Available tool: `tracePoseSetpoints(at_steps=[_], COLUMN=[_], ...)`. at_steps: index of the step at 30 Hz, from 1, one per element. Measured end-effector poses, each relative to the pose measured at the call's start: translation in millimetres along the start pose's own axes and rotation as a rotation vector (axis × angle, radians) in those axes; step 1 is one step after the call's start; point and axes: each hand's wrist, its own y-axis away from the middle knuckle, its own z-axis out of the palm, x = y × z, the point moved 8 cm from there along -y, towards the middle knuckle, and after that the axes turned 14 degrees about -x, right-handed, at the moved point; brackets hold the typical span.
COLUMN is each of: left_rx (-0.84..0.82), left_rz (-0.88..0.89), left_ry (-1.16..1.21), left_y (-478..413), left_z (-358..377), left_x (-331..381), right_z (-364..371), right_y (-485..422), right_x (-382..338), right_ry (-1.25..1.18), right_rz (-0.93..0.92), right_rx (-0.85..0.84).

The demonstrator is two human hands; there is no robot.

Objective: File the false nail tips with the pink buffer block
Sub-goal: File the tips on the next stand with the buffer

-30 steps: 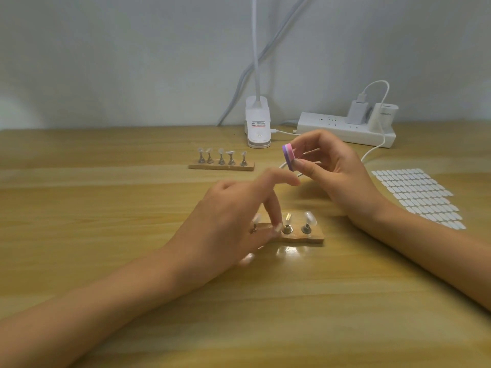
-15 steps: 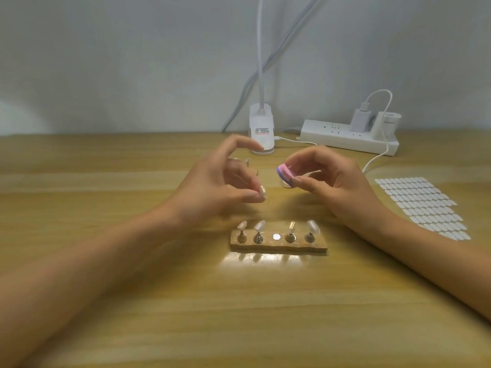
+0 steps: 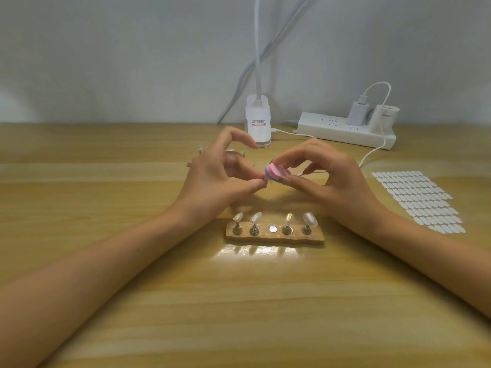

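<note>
The right thumb and forefinger (image 3: 285,179) are closed narrowly on the pink buffer block (image 3: 276,172), which is tilted, with its purple layer turned toward the other hand. The other right fingers curl loosely behind it. The left thumb and middle finger (image 3: 259,185) pinch a small pale piece (image 3: 269,182), which touches the block's lower edge. It is too hidden by the fingertips to name for certain. The left forefinger arches up and touches nothing.

Both the left hand (image 3: 218,181) and the right hand (image 3: 337,181) hover above the table (image 3: 239,301), just behind the wooden stand (image 3: 275,237). On that stand four false nail tips (image 3: 256,217) stand upright on metal pegs, and a bare metal disc (image 3: 272,229) sits in the middle spot.

Farther behind the stand, a second stand (image 3: 189,164) is mostly hidden by the left hand. Well to the right of the wooden stand lies a sheet of white oval stickers (image 3: 417,200). Far behind the stand, at the wall, are a white clip lamp base (image 3: 258,123) and a power strip (image 3: 342,132).
</note>
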Motion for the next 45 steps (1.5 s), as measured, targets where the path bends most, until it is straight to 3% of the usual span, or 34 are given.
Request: tracePoseSetpoints(at_steps=[11,14,17,21,24,27,30,45], left_rx=[0.006,0.008,0.002,0.001,0.007,0.009,0.002,0.009], left_rz=[0.029,0.030,0.041,0.066,0.074,0.082,0.098,0.079], left_ry=[0.020,0.053,0.039,0.032,0.039,0.041,0.024,0.072], left_y=[-1,-1,-1,-1,0,0,1,1], left_z=[0,0,1,1,0,0,1,0], left_x=[1,0,1,4,5,6,8,4], right_z=[8,1,8,1,8,0,4,-1], right_y=[0,-1,-1,-1,0,0,-1,0], right_x=[-10,-3,-13,-7,-16,-6,-12,-9], right_ry=[0.055,0.010,0.090,0.038,0.114,0.040,0.065,-0.005], right_rz=[-0.128,-0.063,-0.157,-0.091,-0.179,-0.096,-0.163,-0.108], right_rx=[-0.048,0.004,-0.053,0.022,-0.020,0.048,0.011,0.072])
